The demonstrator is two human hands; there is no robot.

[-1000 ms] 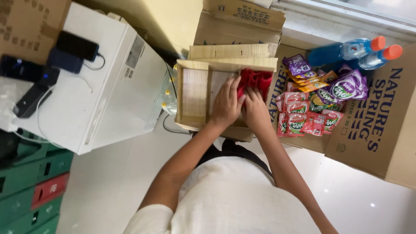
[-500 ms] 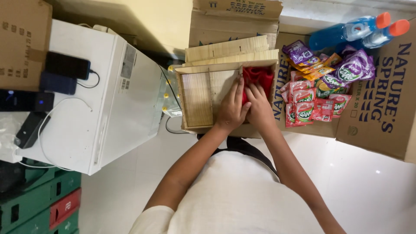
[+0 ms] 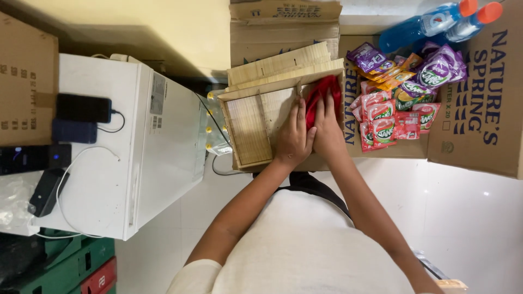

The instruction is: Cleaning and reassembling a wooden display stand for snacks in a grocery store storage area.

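Near the top centre of the frame, the person's two hands lie side by side inside a shallow wooden box (image 3: 248, 130), thumbs touching. The left hand (image 3: 294, 139) is flat, palm down, fingers held together and pointing up the frame, pressing on the light wooden floor of the box just left of a red cloth (image 3: 322, 93). The right hand (image 3: 328, 130) lies flat as well, fingers together, its fingertips resting on the lower part of that cloth, which is bunched in the box's upper right corner. Neither hand pinches or grips anything that I can see. Slatted wooden panels (image 3: 283, 62) lean at the box's top edge. Just right of the box, a heap of drink-powder sachets (image 3: 400, 90) in red, purple and orange lies on flattened cardboard (image 3: 479, 114), and two blue bottles with orange caps (image 3: 436, 22) lie in the upper right corner. On the left of the frame stands a white appliance (image 3: 141, 158) with a dark phone (image 3: 83, 108) on a cable on top of it.
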